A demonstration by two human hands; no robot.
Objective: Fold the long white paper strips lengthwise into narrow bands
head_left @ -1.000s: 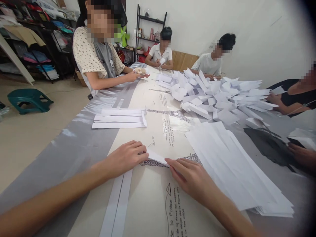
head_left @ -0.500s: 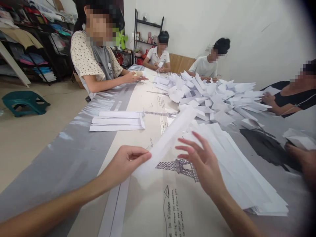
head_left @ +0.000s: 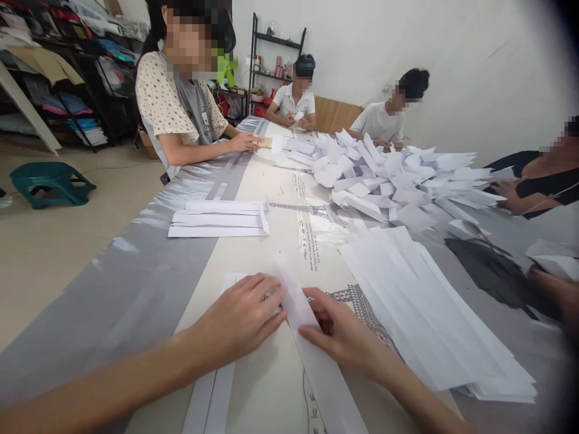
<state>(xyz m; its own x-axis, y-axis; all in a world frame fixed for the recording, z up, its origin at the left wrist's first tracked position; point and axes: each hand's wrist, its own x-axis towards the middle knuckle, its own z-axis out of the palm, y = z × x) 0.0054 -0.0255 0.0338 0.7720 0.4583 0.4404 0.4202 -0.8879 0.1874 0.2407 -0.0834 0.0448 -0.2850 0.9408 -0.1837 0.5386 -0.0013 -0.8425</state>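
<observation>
A long white folded paper strip [head_left: 323,367] slants across the table in front of me. My left hand [head_left: 253,307] is closed at the strip's left edge, near its far end. On the opposite edge, the thumb and fingers of my right hand [head_left: 348,334] pinch the paper. Another long folded strip [head_left: 210,386] lies under my left forearm, partly hidden. To the right of my right hand sits a fanned stack of white paper sheets [head_left: 429,307]. Several folded strips [head_left: 219,220] lie side by side beyond my left hand.
A large heap of folded white papers [head_left: 393,175] covers the table's far right. A dark cloth-like item [head_left: 493,271] lies beside the stack. Co-workers sit around the table [head_left: 149,289], one at the left [head_left: 181,114]. A green stool [head_left: 52,181] stands on the floor.
The paper strip has swung from leaning far-right to slanting toward near-right and is lower. My right hand, spread and apart from it before, now grips its edge. My left hand has shifted slightly right.
</observation>
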